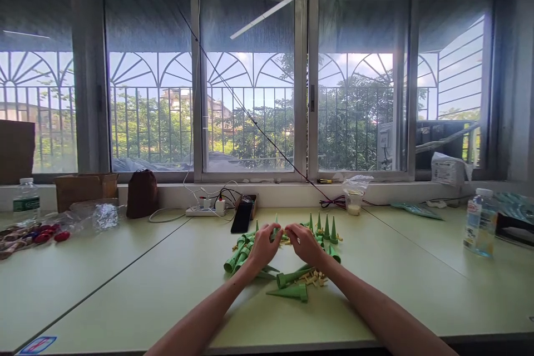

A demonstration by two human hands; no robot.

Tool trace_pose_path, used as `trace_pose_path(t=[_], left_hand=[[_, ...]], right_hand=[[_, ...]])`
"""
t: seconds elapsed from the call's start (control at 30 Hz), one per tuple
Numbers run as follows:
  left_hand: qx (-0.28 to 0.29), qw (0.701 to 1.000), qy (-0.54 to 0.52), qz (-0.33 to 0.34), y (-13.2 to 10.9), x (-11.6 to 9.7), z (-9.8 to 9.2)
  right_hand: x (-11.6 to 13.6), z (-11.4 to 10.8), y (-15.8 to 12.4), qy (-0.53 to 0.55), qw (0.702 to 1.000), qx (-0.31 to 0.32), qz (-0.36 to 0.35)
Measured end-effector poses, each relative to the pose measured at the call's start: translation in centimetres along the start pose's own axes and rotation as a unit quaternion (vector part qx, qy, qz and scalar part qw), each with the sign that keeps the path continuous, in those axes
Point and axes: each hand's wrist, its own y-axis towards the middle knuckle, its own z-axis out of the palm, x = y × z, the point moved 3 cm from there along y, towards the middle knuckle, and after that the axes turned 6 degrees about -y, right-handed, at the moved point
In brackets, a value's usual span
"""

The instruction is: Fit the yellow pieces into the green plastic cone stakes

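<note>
My left hand is closed around a green plastic cone, whose pointed tip rises above the fingers. Close beside it, my right hand has its fingers pinched together; whatever sits between them is too small to make out. Several green cones lie heaped left of my left hand. Beyond my right hand, several cones stand upright with points up. Nearer my body, a loose green cone lies on its side beside small pale yellow pieces. My forearms hide part of the pile.
A black phone leans near a power strip at the back of the table. On the right stands a clear bottle. To the left are red items, a brown pouch and an open cardboard box.
</note>
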Motion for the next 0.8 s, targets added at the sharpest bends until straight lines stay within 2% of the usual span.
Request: trace_pose_path(t=[0.27, 0.5, 0.8], left_hand=[[-0.004, 1.000, 0.004, -0.011, 0.13, -0.18, -0.13], [0.013, 1.000, -0.012, 0.003, -0.10, -0.53, 0.06], [0.012, 1.000, -0.012, 0.005, -0.11, -0.74, -0.04]], right_hand=[[-0.09, -0.24, 0.00, 0.006, 1.000, -0.026, 0.010], [-0.08, 0.06, 0.00, 0.008, 1.000, -0.003, 0.003], [-0.12, 0.15, -0.16, 0.017, 1.000, -0.004, 0.000]])
